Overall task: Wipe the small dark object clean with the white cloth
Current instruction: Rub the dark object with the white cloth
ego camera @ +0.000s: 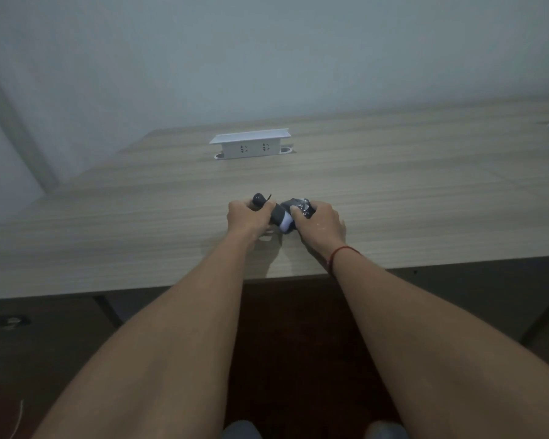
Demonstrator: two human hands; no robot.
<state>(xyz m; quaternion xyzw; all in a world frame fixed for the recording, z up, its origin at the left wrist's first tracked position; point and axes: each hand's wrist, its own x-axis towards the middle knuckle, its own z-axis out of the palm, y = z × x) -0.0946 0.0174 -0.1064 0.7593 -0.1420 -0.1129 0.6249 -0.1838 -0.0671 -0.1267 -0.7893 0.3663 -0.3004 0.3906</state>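
Both hands out over the desk (393, 185), near its front edge. My left hand (251, 217) is clenched around the dark object (262, 200), its rounded end poking out past the fingers. My right hand (320, 221) grips a crumpled dark wrapper (300, 206). White cloth (286, 224) shows between hands, touching the object. Socket box (251, 144) well behind.

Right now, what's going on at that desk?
A person is working with both hands just above the wooden desk. The left hand grips a small dark object; the right hand holds another dark piece against it. A bit of white, likely the cloth, shows between the hands. A white socket box stands behind, untouched.
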